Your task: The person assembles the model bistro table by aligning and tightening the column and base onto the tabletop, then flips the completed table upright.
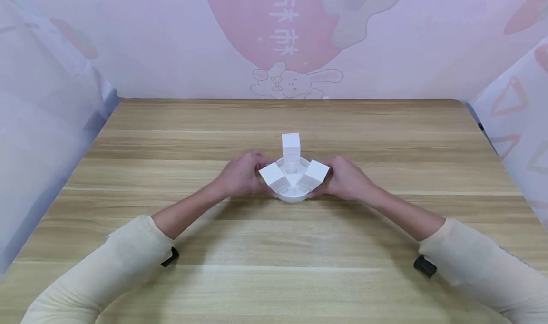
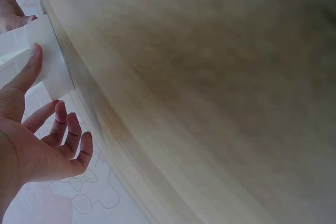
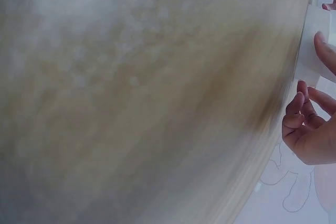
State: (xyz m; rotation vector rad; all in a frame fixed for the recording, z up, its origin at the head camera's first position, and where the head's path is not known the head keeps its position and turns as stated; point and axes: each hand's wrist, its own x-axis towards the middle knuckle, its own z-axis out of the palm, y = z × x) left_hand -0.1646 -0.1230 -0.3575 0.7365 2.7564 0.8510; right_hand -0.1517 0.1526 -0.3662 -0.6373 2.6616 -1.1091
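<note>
A white round dish (image 1: 292, 199) stands on the table with three white square blocks rising around it: a back block (image 1: 291, 148), a left block (image 1: 273, 174) and a right block (image 1: 317, 171). My left hand (image 1: 244, 174) grips its left side; in the left wrist view the thumb (image 2: 32, 66) lies against the white wall and the other fingers curl loosely. From the right side my right hand (image 1: 348, 179) holds it, its thumb (image 3: 325, 53) on the wall in the right wrist view. Parts of the dish's sides are hidden by the hands and blocks.
The wooden table (image 1: 291, 248) spreads around the dish. Behind it hangs a pale pink printed cloth (image 1: 171, 43), and more cloth closes the left and right sides. A dark object shows at each sleeve, the right one (image 1: 425, 266) larger in view.
</note>
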